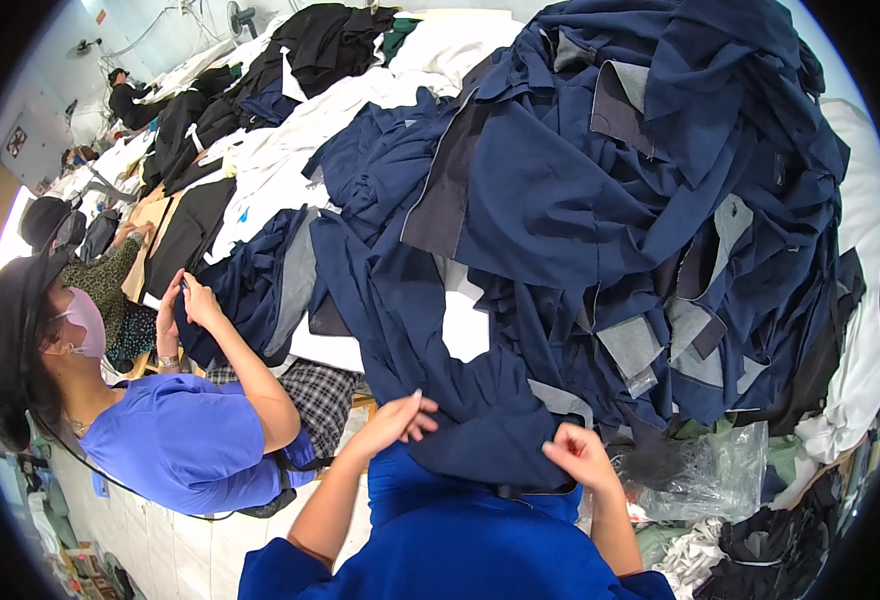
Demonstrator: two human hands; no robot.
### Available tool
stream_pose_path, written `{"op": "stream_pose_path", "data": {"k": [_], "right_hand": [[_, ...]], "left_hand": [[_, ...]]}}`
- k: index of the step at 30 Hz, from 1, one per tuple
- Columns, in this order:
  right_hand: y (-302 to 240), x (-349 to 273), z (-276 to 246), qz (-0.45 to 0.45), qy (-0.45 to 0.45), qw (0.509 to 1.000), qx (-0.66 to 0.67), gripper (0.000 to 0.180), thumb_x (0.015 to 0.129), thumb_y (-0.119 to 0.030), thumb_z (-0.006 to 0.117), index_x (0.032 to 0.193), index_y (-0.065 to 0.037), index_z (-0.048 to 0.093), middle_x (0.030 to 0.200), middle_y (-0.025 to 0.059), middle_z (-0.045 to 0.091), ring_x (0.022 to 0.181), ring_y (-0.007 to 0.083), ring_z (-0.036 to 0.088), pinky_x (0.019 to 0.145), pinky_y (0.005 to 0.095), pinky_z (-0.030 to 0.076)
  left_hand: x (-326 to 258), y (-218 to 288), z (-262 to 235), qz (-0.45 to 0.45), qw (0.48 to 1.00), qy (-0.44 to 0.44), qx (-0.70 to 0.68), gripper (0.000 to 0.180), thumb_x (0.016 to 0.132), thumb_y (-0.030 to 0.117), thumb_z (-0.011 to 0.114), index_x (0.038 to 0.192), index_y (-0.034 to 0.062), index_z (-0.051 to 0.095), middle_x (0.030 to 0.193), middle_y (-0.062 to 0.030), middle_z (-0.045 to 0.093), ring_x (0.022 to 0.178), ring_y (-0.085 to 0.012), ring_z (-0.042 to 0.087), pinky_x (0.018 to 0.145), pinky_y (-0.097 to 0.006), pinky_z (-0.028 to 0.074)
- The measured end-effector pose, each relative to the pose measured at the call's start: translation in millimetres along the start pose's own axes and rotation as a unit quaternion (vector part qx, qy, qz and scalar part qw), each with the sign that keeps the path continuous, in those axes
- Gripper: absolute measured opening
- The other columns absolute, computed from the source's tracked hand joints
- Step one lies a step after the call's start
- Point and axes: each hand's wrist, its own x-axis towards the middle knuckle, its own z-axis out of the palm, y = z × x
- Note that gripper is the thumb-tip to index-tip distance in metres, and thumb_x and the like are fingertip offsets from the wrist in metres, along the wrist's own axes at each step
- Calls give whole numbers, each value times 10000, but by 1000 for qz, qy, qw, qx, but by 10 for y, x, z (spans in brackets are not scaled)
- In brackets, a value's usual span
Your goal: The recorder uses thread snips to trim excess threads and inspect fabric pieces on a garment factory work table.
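The left hand (398,420) rests on the upper left edge of a navy garment piece (480,420), thumb and fingers loosely curled with the fingertips on the cloth; the right hand (578,455) is closed in a pinch on the lower right edge of the same piece, fingers bent over the fabric; both hands therefore hold one item, which lies close to the person's chest at the near edge of the tabletop (465,325); the piece is a matt, smooth woven cloth, limp and softly creased, running upward as a long strip into the heap behind it; that heap (640,180) is a large mound of navy cut pieces of like cloth, too tangled to count, with several pale grey lining patches of roughly rectangular shape showing among the folds; a crumpled clear plastic bag (720,475), glossy and wrinkled, lies just beside the right hand; one white sheet-like covering shows on the tabletop between the pieces; black garments (330,40) and white cloth (280,160) are stacked farther back on the left; one co-worker in a blue top (175,440), black hat and pink face mask stands to the left with both hands raised at a dark piece.
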Motion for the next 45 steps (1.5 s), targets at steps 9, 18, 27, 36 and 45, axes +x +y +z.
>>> {"op": "stream_pose_path", "data": {"k": [9, 18, 27, 36, 45], "right_hand": [[136, 349, 380, -141, 212, 950, -182, 272, 931, -199, 543, 1159, -56, 506, 915, 114, 655, 827, 238, 634, 738, 343, 485], [232, 32, 312, -119, 278, 951, -70, 104, 792, -22, 668, 892, -23, 640, 766, 20, 560, 596, 92, 442, 544, 211, 354], [-382, -68, 261, -148, -51, 986, -54, 89, 822, 20, 602, 887, 9, 662, 805, 89, 683, 720, 138, 660, 631, 239, 494], [-106, -79, -285, -133, 440, 816, 350, 309, 984, -352, 442, 1085, -74, 530, 755, -8, 523, 540, 61, 413, 495, 217, 313], [111, -265, -539, -102, 462, 809, 349, 219, 977, -296, 473, 1009, -91, 542, 737, -13, 535, 549, 56, 432, 486, 210, 324]], "left_hand": [[706, 198, 698, 255, 936, 217, 109, 267, 911, 238, 576, 799, 4, 509, 716, -48, 573, 667, -118, 538, 591, -287, 415], [225, 897, 211, 287, 790, 237, -486, 187, 980, 252, 474, 1020, 86, 550, 1056, -53, 623, 982, -161, 596, 895, -308, 475], [165, 1230, 136, 381, 819, 154, -401, 470, 993, 337, 396, 1358, 44, 351, 1367, -98, 430, 1268, -255, 396, 1089, -401, 283], [270, 1344, 819, 358, 928, -77, -65, 275, 929, 94, 523, 1188, 24, 583, 1420, -123, 395, 1297, -221, 396, 1063, -332, 291], [822, 1046, 920, 337, 882, 204, 258, 286, 864, 195, 594, 1139, 119, 624, 1283, -98, 544, 1156, -269, 498, 1000, -376, 319]]}}
